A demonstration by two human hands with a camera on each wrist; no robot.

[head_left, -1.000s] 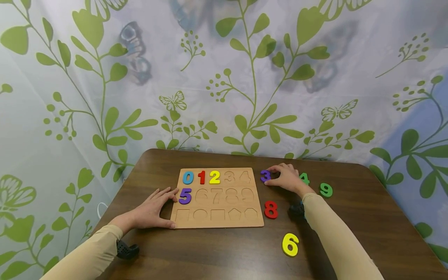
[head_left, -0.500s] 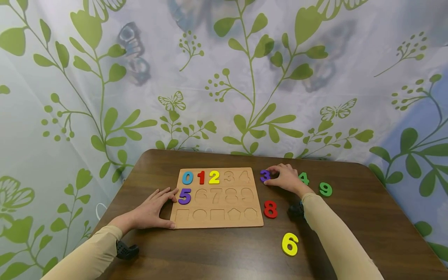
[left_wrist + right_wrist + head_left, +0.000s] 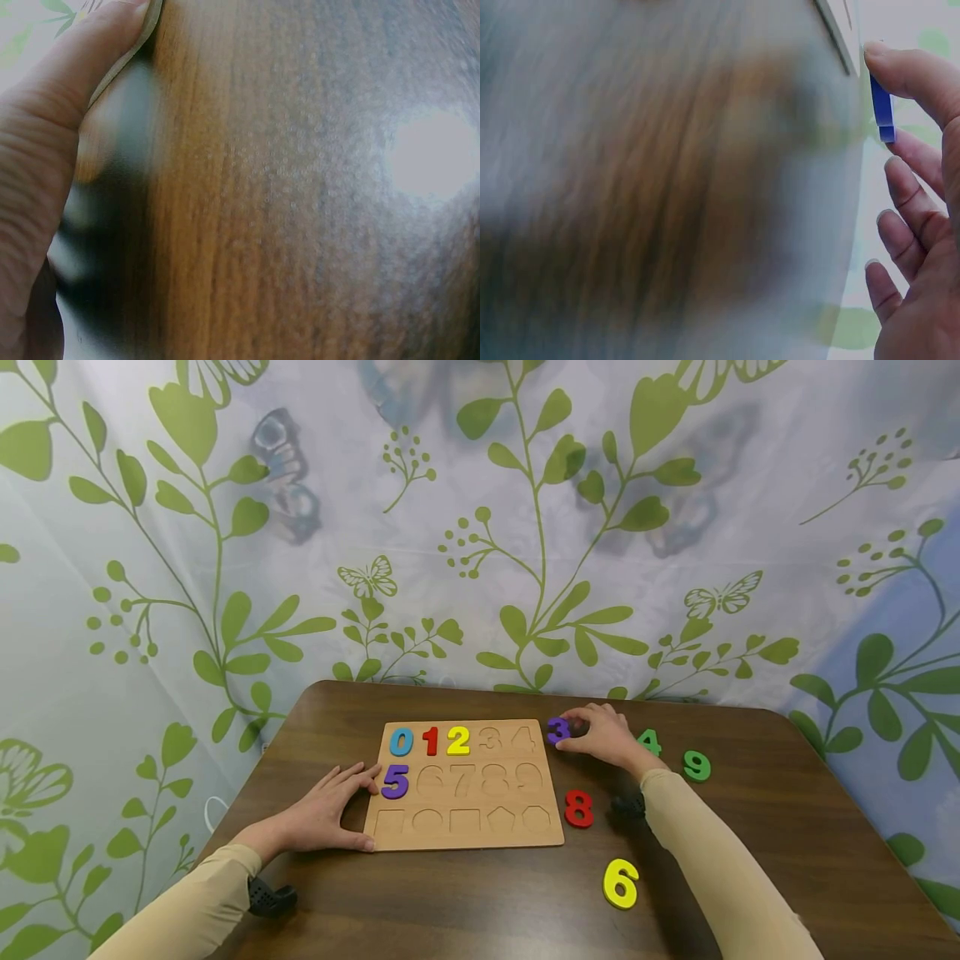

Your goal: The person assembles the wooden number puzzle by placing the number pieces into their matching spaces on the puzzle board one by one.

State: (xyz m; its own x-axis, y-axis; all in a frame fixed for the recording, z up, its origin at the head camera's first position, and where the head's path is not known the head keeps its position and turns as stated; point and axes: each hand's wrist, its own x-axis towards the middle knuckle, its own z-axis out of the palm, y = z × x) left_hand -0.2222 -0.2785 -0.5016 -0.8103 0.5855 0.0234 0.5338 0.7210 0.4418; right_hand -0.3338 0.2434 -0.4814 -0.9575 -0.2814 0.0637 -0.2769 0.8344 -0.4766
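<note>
A purple number 3 (image 3: 557, 731) is pinched between the thumb and forefinger of my right hand (image 3: 606, 737), just off the board's upper right corner. In the right wrist view the 3 (image 3: 882, 109) shows edge-on, raised off the table, with the other fingers loosely bent below. My left hand (image 3: 322, 810) rests with spread fingers along the left edge of the wooden number board (image 3: 468, 802), its thumb at the near corner. Seated in the board are a blue 0 (image 3: 401, 742), red 1 (image 3: 430, 741), yellow 2 (image 3: 458, 741) and purple 5 (image 3: 395, 782).
Loose on the brown table (image 3: 450, 910) right of the board lie a red 8 (image 3: 578, 808), yellow 6 (image 3: 620, 883), green 9 (image 3: 697, 766) and green 4 (image 3: 649, 742), the 4 partly behind the right hand. A leaf-patterned curtain (image 3: 480, 527) hangs behind the table.
My right hand has lifted the purple 3 and shifted it slightly left and up toward the board. The left hand and the board have stayed in place.
</note>
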